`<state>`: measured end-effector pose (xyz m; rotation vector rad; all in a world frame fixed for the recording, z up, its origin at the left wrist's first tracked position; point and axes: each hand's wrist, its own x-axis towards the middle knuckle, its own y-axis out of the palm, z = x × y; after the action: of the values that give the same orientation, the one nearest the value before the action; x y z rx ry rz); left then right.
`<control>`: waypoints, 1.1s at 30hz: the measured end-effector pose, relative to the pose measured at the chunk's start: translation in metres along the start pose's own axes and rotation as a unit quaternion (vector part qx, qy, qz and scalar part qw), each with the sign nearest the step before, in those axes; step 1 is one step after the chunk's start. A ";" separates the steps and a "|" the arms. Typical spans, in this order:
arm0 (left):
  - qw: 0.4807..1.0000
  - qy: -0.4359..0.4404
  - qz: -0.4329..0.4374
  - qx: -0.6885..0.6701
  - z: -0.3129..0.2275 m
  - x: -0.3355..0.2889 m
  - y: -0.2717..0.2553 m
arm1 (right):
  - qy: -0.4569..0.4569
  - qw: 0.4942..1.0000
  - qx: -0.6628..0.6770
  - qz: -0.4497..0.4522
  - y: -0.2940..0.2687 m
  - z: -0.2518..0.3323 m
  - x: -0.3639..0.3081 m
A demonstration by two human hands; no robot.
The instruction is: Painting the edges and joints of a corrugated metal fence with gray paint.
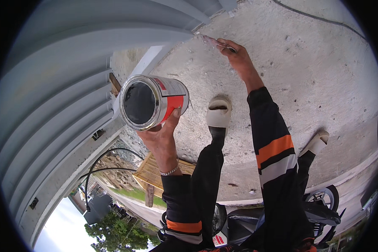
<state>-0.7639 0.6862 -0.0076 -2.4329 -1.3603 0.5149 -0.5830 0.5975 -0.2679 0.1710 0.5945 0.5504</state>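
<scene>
I've got an open round metal can w/ red-and-white label [167, 93] nearest cam, dark contents [139, 103], lid off. L hand [158, 142] wrapped round its side, thumb on label. R hand [236, 56] pinching thin pinkish brush-like tool [211, 40], tip right by corner of grey ribbed metal panel [113, 42]; can't tell if touching. Progress, my read: can opened, tool at panel; coated vs left unclear. Beyond: rough pale concrete ground [323, 75].
</scene>
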 end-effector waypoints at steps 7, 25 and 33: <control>1.000 -0.015 0.010 -0.001 -0.001 0.014 0.002 | -0.041 0.988 -0.138 0.047 0.012 0.014 0.056; 0.999 -0.014 0.026 0.014 -0.002 0.033 0.006 | -0.008 0.974 -0.196 0.114 -0.010 0.038 0.070; 0.999 -0.019 0.026 -0.005 -0.001 0.034 0.011 | -0.011 0.978 -0.185 0.100 -0.014 0.031 0.051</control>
<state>-0.7385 0.7100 -0.0168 -2.4840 -1.3204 0.5706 -0.5242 0.6132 -0.2714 -0.1178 0.4464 0.8436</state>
